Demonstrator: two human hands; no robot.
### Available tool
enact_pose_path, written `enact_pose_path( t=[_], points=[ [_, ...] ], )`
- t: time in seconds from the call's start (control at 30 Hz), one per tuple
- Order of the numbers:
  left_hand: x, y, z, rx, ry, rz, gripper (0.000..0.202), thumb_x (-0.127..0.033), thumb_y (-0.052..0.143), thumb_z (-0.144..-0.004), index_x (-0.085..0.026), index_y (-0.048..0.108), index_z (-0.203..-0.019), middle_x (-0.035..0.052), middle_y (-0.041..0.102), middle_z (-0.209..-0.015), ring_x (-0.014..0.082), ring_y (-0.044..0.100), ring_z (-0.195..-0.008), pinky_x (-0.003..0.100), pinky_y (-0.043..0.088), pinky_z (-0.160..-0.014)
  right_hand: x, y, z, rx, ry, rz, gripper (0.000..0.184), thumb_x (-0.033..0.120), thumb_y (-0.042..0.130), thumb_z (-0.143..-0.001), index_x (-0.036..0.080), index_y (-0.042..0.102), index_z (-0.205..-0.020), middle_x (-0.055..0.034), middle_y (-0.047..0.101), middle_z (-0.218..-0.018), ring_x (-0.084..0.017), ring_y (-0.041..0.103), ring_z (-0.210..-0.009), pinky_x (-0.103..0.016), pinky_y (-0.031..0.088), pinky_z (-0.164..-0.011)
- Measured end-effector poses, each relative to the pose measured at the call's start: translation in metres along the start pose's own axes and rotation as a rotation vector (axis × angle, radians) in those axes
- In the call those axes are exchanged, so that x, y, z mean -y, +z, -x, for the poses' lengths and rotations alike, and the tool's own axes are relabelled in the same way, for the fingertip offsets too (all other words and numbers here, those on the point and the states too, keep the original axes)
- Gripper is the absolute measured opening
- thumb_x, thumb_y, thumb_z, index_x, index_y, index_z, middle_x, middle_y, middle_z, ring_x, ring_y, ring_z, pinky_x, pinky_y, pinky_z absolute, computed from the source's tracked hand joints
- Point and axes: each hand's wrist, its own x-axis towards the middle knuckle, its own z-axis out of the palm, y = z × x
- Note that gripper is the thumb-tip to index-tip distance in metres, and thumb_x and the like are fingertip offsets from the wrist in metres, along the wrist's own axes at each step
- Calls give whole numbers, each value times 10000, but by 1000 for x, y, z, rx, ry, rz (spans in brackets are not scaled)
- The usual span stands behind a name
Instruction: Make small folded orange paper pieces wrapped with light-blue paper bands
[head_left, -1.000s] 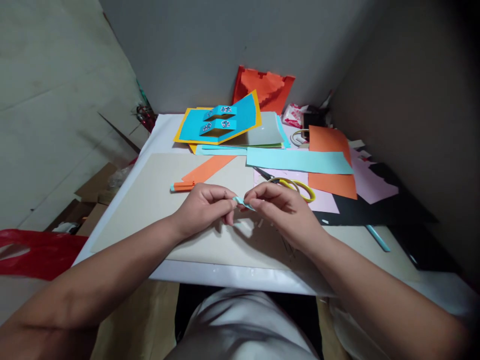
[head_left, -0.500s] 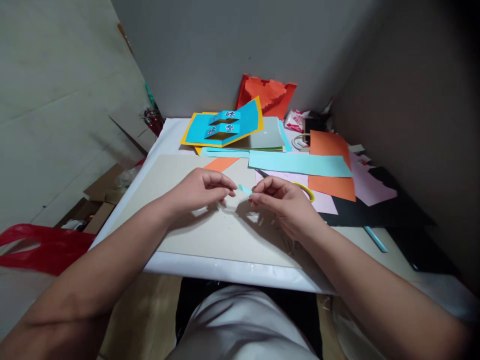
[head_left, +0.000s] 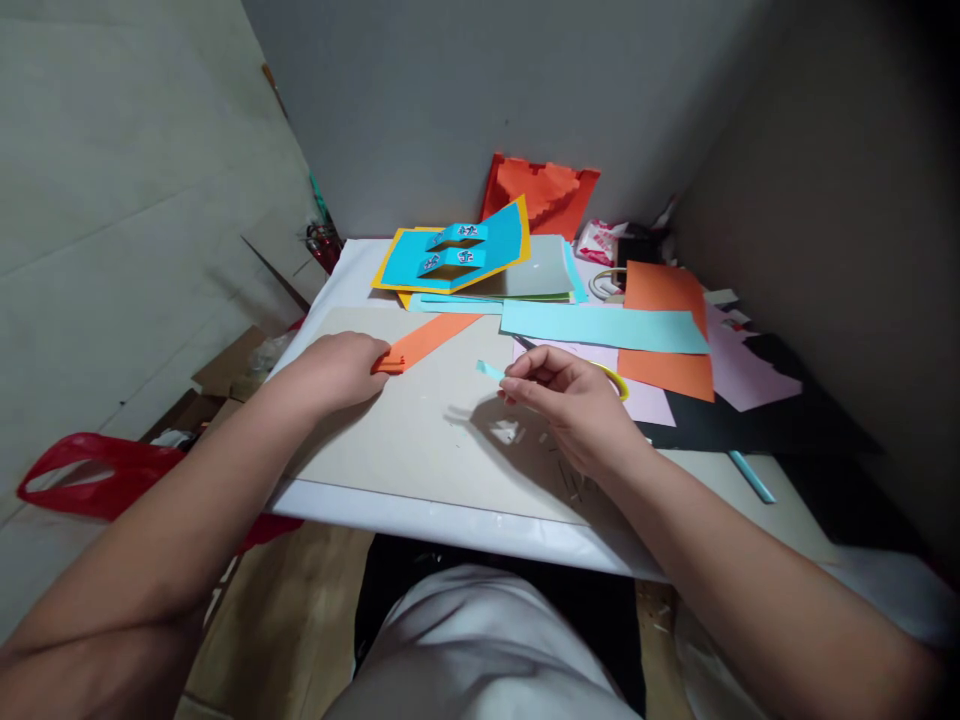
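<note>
With our right hand we pinch a small light-blue paper strip. Our left hand covers one end of a folded orange paper piece; we cannot confirm its grip.

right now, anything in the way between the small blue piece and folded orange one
Nothing visible stands between the small blue piece in the right hand and the folded orange piece at the left hand; beige board and orange strip lie below.
</note>
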Motion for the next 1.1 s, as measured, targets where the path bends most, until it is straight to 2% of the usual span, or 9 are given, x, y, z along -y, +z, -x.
enact_pose_path(
  t=[0.17, 0.27, 0.37, 0.43, 0.53, 0.7, 0.83, 0.93, 1.1],
  points=[
    [-10, 3, -5, 92, -69, -335, 220, -360, 585, -747, -177, 689, -680, 160, 688, -735, 323, 606, -698, 353, 334, -602, 0, 0, 0, -9, -19, 11, 144, 220, 770, -741, 179, 637, -777, 16, 645, -761, -101, 589, -692, -239, 469, -663],
    [-12, 0, -6, 122, -79, -403, 322, -441, 553, -788, -171, 707, -705, 170, 689, -736, 325, 609, -687, 351, 326, -577, 1, 1, -1, -27, -12, -13, 155, 215, 780, -724, 180, 644, -789, 21, 644, -769, -99, 599, -686, -242, 485, -673],
    [-15, -6, -4, 149, -74, -401, 417, -531, 518, -821, -180, 724, -733, 129, 686, -698, 283, 604, -653, 333, 323, -558, 2, 2, -1, -31, -4, -45, 172, 209, 788, -711, 187, 660, -825, 28, 640, -783, -97, 607, -690, -246, 504, -691],
    [-21, -12, -1, 194, -56, -316, 434, -565, 519, -831, -194, 727, -742, 70, 673, -652, 223, 582, -596, 307, 319, -533, 3, 2, 1, -20, 5, -53, 171, 207, 786, -719, 189, 685, -856, 23, 650, -806, -97, 614, -709, -244, 509, -702],
    [-33, -20, 3, 333, -11, 171, 332, -490, 609, -822, -188, 731, -757, 13, 678, -660, 151, 565, -578, 257, 344, -518, 8, 1, 4, 1, 12, -47, 162, 209, 785, -737, 198, 724, -887, 13, 678, -850, -96, 623, -726, -239, 506, -710],
    [-54, -21, 2, 366, 149, 693, 238, -392, 659, -860, -190, 778, -822, 40, 774, -873, 165, 690, -836, 243, 513, -773, 21, -1, 9, 30, -59, -53, 111, 189, 783, -759, 217, 740, -857, 19, 688, -838, -97, 631, -727, -227, 501, -698],
    [-66, -7, -2, 448, 245, 971, 219, -345, 664, -879, -161, 768, -822, 47, 763, -815, 161, 700, -772, 257, 543, -767, 29, -4, 10, 24, -96, -75, 77, 162, 752, -794, 205, 693, -818, 21, 678, -782, -99, 648, -723, -214, 503, -694],
    [-68, 11, -2, 500, 171, 1177, 199, -330, 678, -860, -148, 756, -871, 52, 742, -768, 165, 684, -698, 281, 561, -695, 32, -4, 11, 59, -97, -106, 106, 140, 703, -834, 204, 624, -807, 16, 703, -774, -100, 660, -703, -220, 509, -699],
    [-60, 32, 3, 667, 55, 1228, 258, -361, 705, -837, -134, 748, -951, 89, 741, -833, 173, 684, -710, 297, 554, -705, 28, 1, 10, 133, -31, -108, 146, 122, 646, -872, 214, 551, -809, 18, 712, -771, -101, 661, -701, -228, 516, -696]
  ],
)
